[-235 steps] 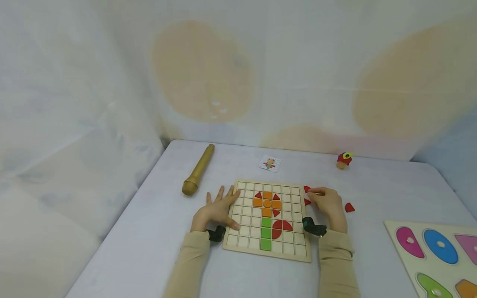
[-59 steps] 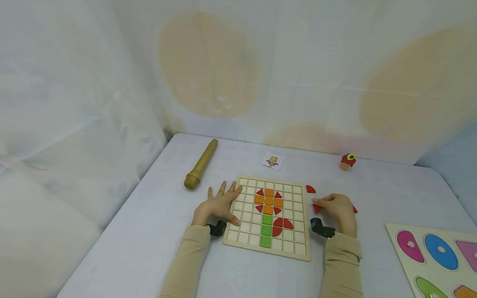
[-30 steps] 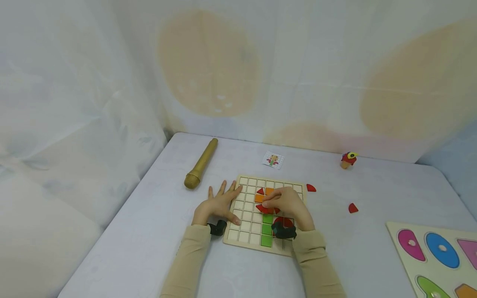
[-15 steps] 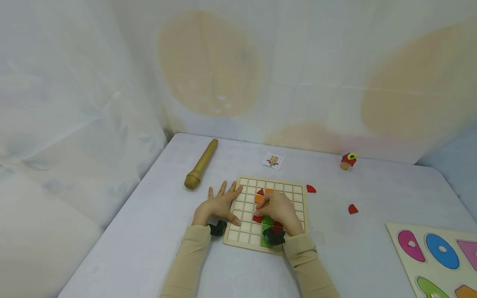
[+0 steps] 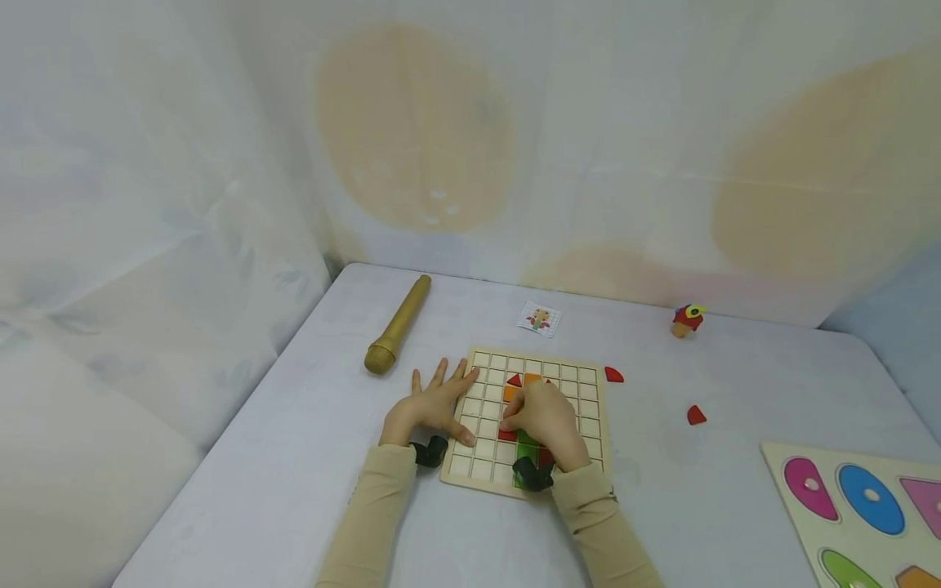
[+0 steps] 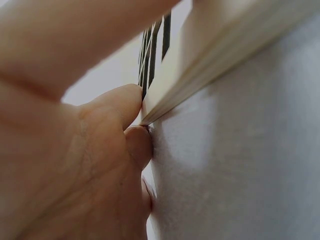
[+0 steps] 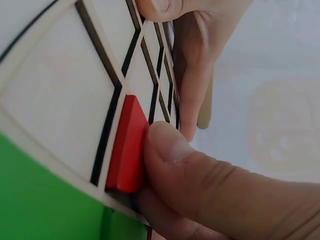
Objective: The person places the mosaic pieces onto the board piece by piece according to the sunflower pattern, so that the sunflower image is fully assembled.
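Note:
A wooden grid board (image 5: 481,469) lies on the table, bearing orange, green and red tiles in its middle columns. My left hand (image 5: 422,412) rests on its left edge, fingers spread, with the thumb over the grid. In the left wrist view, fingertips reach around the board's rim (image 6: 200,62). My right hand (image 5: 547,415) is over the middle of the board and covers several tiles. Its thumb and fingers pinch a red quarter-circle tile (image 7: 129,150), which stands tilted at a cell left of a green tile (image 7: 50,195) in the right wrist view.
Two red quarter-circle tiles, a nearer one (image 5: 696,415) and a farther one (image 5: 613,374), lie right of the board. Behind it is a pattern card (image 5: 540,318). A gold microphone (image 5: 397,327), a parrot figure (image 5: 687,320) and a knobbed shape puzzle (image 5: 779,469) surround it.
A fourth red triangle has joined the orange tiles since the oldest frame. My right hand has then picked up a red tile beside the board and carried it left onto the grid.

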Motion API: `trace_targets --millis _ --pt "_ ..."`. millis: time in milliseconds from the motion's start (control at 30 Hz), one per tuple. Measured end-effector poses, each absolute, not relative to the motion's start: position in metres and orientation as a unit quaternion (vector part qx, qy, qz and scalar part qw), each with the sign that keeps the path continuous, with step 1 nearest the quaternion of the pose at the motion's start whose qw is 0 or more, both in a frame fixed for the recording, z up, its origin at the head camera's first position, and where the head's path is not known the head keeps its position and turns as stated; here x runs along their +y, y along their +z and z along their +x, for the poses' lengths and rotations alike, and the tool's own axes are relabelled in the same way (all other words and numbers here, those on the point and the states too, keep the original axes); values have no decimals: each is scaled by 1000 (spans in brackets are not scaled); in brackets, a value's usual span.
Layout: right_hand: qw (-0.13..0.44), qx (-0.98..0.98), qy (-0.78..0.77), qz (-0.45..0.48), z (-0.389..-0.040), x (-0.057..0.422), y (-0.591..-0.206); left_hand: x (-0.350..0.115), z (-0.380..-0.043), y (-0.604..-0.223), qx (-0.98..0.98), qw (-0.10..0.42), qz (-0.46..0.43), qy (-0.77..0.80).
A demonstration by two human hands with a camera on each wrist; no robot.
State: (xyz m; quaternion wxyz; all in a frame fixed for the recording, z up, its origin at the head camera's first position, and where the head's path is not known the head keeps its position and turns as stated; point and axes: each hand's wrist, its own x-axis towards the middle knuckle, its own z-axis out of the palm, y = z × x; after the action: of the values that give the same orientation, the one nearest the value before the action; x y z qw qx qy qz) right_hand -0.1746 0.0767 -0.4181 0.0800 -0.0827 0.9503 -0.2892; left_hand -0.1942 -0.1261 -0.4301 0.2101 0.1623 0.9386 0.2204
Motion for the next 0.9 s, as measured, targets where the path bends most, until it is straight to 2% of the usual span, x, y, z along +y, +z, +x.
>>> trace_targets --millis 267,533,767,900 --pt "85 928 -361 -46 -186 102 -416 -128 -197 -439 939 214 163 214" --pt "39 908 -416 31 -198 162 -412 -130 -202 -450 941 207 157 218" --pt "-5 905 -413 99 -203 198 -427 -131 -203 -451 942 201 159 218" --pt "-2 911 -394 120 -207 209 -438 -132 -204 -451 941 201 159 220"
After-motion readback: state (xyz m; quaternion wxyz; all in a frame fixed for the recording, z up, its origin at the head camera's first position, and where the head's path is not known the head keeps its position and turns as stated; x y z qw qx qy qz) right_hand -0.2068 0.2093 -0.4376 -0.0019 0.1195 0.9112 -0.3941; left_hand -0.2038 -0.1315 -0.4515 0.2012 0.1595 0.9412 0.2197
